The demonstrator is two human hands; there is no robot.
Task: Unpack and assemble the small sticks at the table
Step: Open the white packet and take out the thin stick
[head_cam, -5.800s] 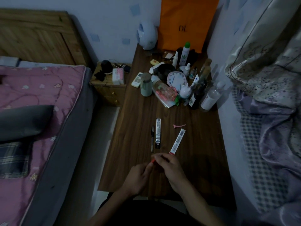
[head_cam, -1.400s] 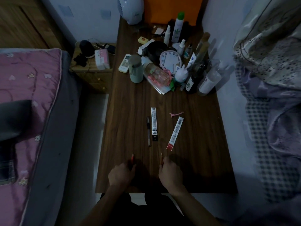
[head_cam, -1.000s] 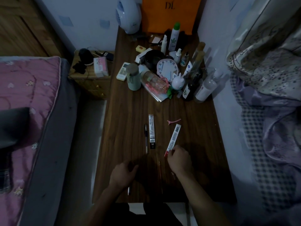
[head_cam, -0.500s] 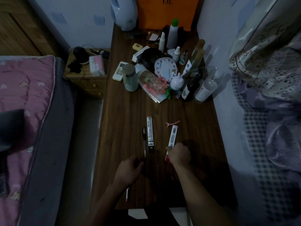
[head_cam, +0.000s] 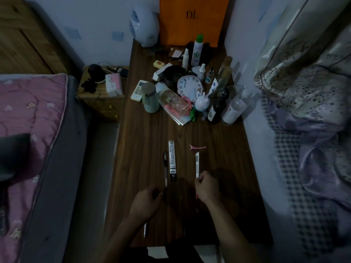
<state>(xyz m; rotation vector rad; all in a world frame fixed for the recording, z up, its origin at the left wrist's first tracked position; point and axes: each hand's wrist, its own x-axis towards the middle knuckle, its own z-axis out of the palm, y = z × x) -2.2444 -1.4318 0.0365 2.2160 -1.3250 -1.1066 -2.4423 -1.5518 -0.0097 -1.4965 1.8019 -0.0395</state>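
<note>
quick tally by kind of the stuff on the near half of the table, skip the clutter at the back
packets: 2 (black packet, white packet in the right hand)
pens: 1 (black pen)
loose sticks: 1 (short stick at the near edge)
hair clips: 1 (pink hair clip)
total: 5

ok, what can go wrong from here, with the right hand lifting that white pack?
1. The right hand pinches the white pack by its near end only. If the pack is open, its contents could slide out onto the dark, dimly lit table, where thin sticks would be hard to spot.
2. A pen piece lies near the front edge, behind the left hand. A forearm sweep could knock it off.
</note>
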